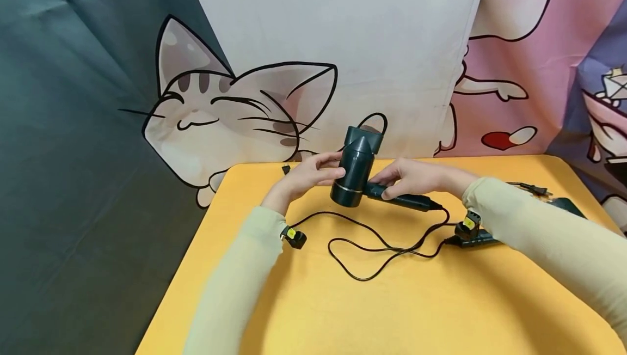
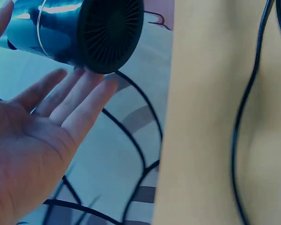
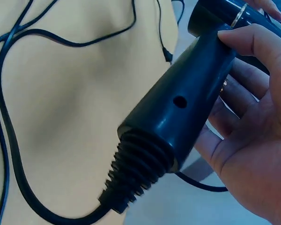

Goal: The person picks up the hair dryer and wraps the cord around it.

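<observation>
A dark green hair dryer is held up over the far part of the table, its nozzle pointing up and away. My right hand grips its handle, with the thumb near the joint to the barrel and the fingers round the far side. My left hand is at the left of the barrel. In the left wrist view its fingers are extended, with tips right at the barrel beside the round slotted intake grille. A black cord leaves the handle's ribbed end.
The cord loops over the yellow table. Another dark green handled thing lies partly hidden beneath the right forearm. A black plug and a dark object lie at the right. A small plug is at the back edge, before a printed cloth.
</observation>
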The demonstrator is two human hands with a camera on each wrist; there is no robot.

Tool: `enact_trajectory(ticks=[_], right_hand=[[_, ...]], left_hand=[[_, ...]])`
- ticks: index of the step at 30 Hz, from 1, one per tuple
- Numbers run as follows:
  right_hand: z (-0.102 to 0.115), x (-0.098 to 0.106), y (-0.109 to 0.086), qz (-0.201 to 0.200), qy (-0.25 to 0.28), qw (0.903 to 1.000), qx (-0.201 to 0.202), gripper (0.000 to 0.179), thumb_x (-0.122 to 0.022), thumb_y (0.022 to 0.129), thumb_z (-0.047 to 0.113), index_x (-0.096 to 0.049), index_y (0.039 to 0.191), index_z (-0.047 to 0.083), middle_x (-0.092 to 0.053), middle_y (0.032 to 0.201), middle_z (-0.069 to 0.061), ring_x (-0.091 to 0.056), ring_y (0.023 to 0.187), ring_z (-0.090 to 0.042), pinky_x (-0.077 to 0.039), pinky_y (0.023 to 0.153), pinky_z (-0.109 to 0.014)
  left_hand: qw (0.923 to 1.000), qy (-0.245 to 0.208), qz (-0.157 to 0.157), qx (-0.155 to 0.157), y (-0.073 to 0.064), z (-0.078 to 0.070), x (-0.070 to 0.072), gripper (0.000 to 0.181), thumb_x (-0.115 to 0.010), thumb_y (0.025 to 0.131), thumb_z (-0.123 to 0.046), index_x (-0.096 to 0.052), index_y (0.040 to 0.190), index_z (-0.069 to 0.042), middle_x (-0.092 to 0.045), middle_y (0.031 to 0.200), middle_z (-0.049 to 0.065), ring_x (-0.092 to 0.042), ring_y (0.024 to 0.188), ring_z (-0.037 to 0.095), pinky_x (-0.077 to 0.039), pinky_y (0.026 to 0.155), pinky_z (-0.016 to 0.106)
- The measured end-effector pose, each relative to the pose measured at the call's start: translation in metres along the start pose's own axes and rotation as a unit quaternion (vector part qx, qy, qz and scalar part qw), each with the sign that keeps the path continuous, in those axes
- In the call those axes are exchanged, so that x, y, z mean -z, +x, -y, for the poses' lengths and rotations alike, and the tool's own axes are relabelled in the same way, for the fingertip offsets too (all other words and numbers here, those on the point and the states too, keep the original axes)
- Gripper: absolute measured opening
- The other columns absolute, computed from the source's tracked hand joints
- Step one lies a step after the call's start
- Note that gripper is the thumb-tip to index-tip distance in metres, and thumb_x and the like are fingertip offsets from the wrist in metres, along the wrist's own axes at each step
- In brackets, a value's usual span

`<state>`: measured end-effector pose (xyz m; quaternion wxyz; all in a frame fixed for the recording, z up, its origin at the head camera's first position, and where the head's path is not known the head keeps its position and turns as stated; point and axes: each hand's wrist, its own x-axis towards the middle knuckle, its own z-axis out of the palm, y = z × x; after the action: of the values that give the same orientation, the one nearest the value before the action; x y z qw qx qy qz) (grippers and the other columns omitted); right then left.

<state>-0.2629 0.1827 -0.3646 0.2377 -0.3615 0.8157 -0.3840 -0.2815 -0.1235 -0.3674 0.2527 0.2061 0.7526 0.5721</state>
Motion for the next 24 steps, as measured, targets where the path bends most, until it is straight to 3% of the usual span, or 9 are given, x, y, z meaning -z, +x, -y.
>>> enact_trajectory(ticks=[3, 5, 9, 11, 14, 17, 20, 24], right_hand=[[-0.002, -0.006, 0.001, 0.015, 0.016, 0.9997, -0.008, 0.043, -0.073, 0.096, 0.008, -0.069, 0.138, -0.002, -0.079, 0.11, -0.007, -0.069, 0.098, -0.02, -0.055, 0.09, -0.03], [-0.003, -0.009, 0.002, 0.022, 0.026, 0.9994, -0.012, 0.044, -0.073, 0.095, 0.007, -0.069, 0.138, -0.002, -0.08, 0.109, -0.007, -0.07, 0.096, -0.02, -0.056, 0.088, -0.029], [-0.008, -0.013, 0.003, 0.033, 0.037, 0.9986, -0.02, 0.043, -0.073, 0.094, 0.006, -0.071, 0.136, -0.002, -0.08, 0.109, -0.008, -0.071, 0.094, -0.019, -0.057, 0.087, -0.026], [-0.01, -0.015, 0.002, 0.038, 0.043, 0.998, -0.024, 0.043, -0.073, 0.094, 0.006, -0.071, 0.136, -0.002, -0.08, 0.11, -0.009, -0.072, 0.095, -0.019, -0.057, 0.088, -0.026], [-0.012, -0.016, 0.002, 0.043, 0.047, 0.9975, -0.03, 0.042, -0.073, 0.094, 0.006, -0.072, 0.135, -0.002, -0.08, 0.111, -0.01, -0.073, 0.097, -0.019, -0.057, 0.089, -0.026], [-0.013, -0.016, 0.003, 0.042, 0.045, 0.9976, -0.029, 0.041, -0.073, 0.094, 0.008, -0.072, 0.134, -0.002, -0.08, 0.111, -0.009, -0.073, 0.097, -0.019, -0.057, 0.089, -0.026], [-0.015, -0.017, 0.003, 0.039, 0.043, 0.9979, -0.03, 0.041, -0.073, 0.095, 0.008, -0.072, 0.134, -0.003, -0.08, 0.11, -0.008, -0.074, 0.097, -0.018, -0.057, 0.089, -0.026], [-0.016, -0.018, 0.004, 0.035, 0.045, 0.9977, -0.037, 0.042, -0.073, 0.096, 0.008, -0.07, 0.136, -0.003, -0.08, 0.112, -0.008, -0.074, 0.1, -0.018, -0.057, 0.091, -0.026]], left_hand=[[0.9989, -0.037, 0.017, 0.021, 0.0, 0.011, -0.003, 0.072, -0.068, 0.1, -0.031, -0.043, 0.161, -0.003, -0.049, 0.158, 0.02, -0.05, 0.145, 0.037, -0.049, 0.114, 0.051], [0.9979, -0.051, 0.028, 0.028, 0.0, 0.017, -0.005, 0.087, -0.075, 0.094, -0.047, -0.041, 0.161, -0.001, -0.048, 0.158, 0.022, -0.049, 0.145, 0.039, -0.049, 0.115, 0.053], [0.996, -0.072, 0.043, 0.031, 0.0, 0.027, -0.009, 0.132, -0.087, 0.069, -0.076, -0.036, 0.163, 0.002, -0.046, 0.159, 0.025, -0.05, 0.143, 0.042, -0.047, 0.116, 0.056], [0.9952, -0.08, 0.048, 0.032, 0.001, 0.032, -0.011, 0.139, -0.09, 0.063, -0.078, -0.036, 0.163, 0.002, -0.046, 0.159, 0.025, -0.051, 0.142, 0.04, -0.047, 0.115, 0.056], [0.9945, -0.086, 0.049, 0.032, 0.001, 0.037, -0.014, 0.118, -0.089, 0.078, -0.061, -0.036, 0.164, 0.0, -0.048, 0.159, 0.024, -0.054, 0.141, 0.038, -0.049, 0.114, 0.055], [0.9958, -0.076, 0.04, 0.031, 0.001, 0.038, -0.018, 0.088, -0.079, 0.094, -0.034, -0.036, 0.164, -0.002, -0.051, 0.158, 0.023, -0.058, 0.138, 0.036, -0.051, 0.111, 0.055], [0.9977, -0.056, 0.022, 0.031, 0.001, 0.038, -0.022, 0.075, -0.071, 0.099, -0.018, -0.038, 0.164, -0.005, -0.055, 0.155, 0.022, -0.062, 0.134, 0.035, -0.055, 0.107, 0.051], [0.9983, -0.044, -0.005, 0.038, 0.002, 0.039, -0.027, 0.072, -0.073, 0.098, -0.015, -0.042, 0.162, -0.006, -0.06, 0.15, 0.021, -0.066, 0.128, 0.033, -0.059, 0.102, 0.047]])
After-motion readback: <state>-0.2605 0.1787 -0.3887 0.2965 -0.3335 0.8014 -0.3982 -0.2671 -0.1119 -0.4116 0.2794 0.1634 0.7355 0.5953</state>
